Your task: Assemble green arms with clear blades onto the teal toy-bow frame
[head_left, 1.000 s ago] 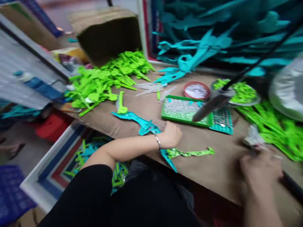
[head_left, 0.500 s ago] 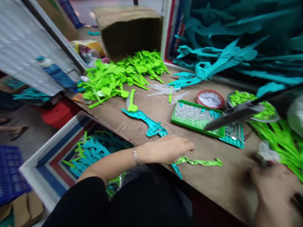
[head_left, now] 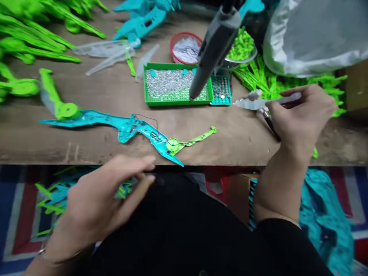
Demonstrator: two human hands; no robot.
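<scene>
A teal plastic bow-shaped part [head_left: 112, 119] lies along the table edge, with thin wires and an open inside showing. Lime-green arms are joined at its ends: one [head_left: 69, 111] at the left, and a wired one [head_left: 198, 140] at the right. My left hand [head_left: 100, 191] hovers just in front of the table edge, thumb and fingers apart, holding nothing visible. Over at the right, my right hand [head_left: 301, 115] has thumb and fingers closed around a translucent white tapered piece [head_left: 250, 103]. Beneath that hand lies a dark, slim tool [head_left: 270, 123], partly hidden.
A green tray [head_left: 178, 102] of small screws stands mid-table beside a teal tray [head_left: 221, 90]. Above it hangs a grey powered screwdriver [head_left: 212, 50]. Behind are a red bowl [head_left: 186, 48] and translucent blades [head_left: 103, 50]. Lime parts [head_left: 28, 38] pile up left; a white sack [head_left: 316, 38] stands right.
My view has swung right. My left hand has come away from the teal part and back off the table. The translucent piece is now between my right hand's fingers.
</scene>
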